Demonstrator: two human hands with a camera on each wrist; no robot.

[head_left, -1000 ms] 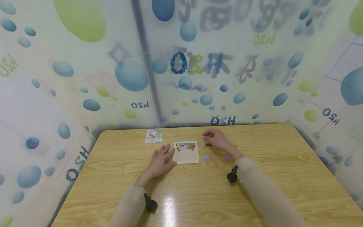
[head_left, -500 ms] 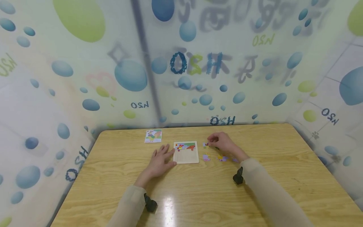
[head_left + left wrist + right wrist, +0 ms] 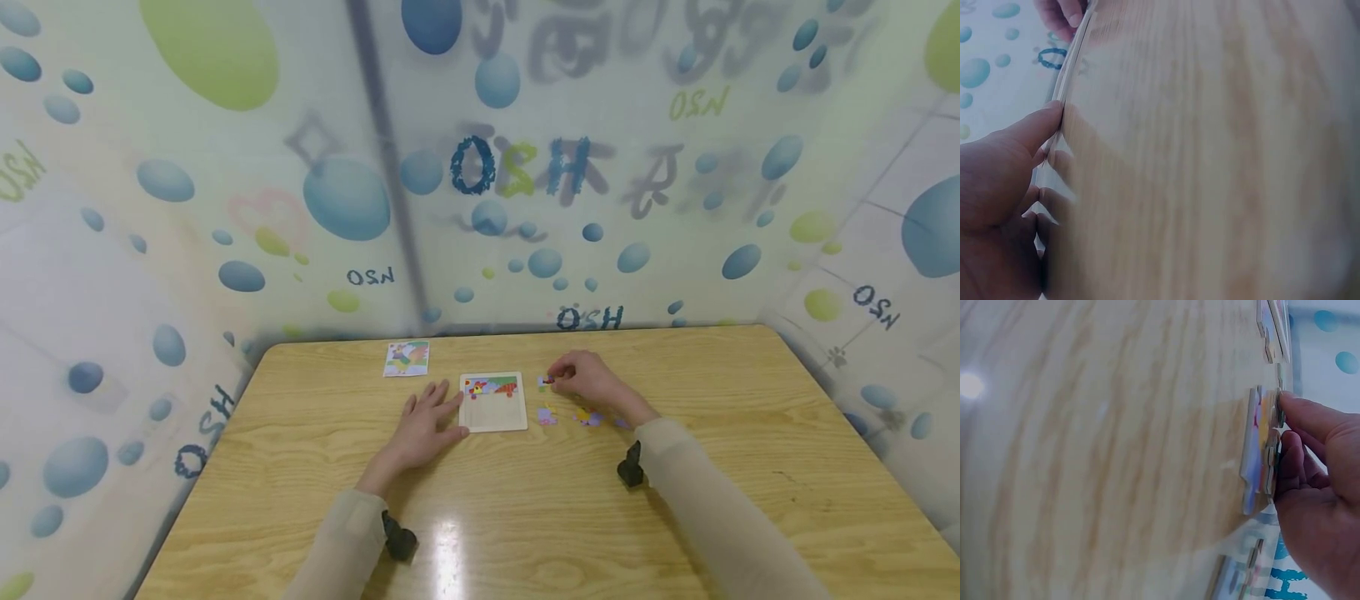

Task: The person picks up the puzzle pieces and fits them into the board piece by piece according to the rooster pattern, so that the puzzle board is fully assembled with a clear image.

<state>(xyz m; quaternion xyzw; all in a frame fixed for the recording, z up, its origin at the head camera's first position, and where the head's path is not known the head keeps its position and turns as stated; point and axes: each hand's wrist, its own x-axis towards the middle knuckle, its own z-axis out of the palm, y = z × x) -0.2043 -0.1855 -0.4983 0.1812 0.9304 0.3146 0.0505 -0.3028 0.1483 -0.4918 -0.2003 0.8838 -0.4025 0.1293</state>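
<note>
A square wooden puzzle board (image 3: 492, 414) lies mid-table, with picture pieces (image 3: 491, 387) filling its top strip and bare wood below. My left hand (image 3: 423, 429) rests flat on the table, fingers spread, its thumb and index finger at the board's left edge. To the right of the board, my right hand (image 3: 588, 379) bends over the loose pieces, thumb and fingers pinching a small puzzle piece (image 3: 545, 382) low at the tabletop. In the right wrist view the thumb of the right hand (image 3: 1322, 456) presses on a thin piece's edge; the curled fingers hide part of it.
Nearer me than the right hand lie more loose pieces: a purple one (image 3: 547, 416), a yellow and purple one (image 3: 587, 417) and a partly hidden lilac one (image 3: 622, 423). A square picture card (image 3: 406, 359) lies behind the left hand. A patterned curtain (image 3: 517, 250) stands beyond the table.
My right hand has shifted slightly right and toward me, uncovering the piece at its fingertips, and has stayed nearly still since. The left hand and the board hold their place.
</note>
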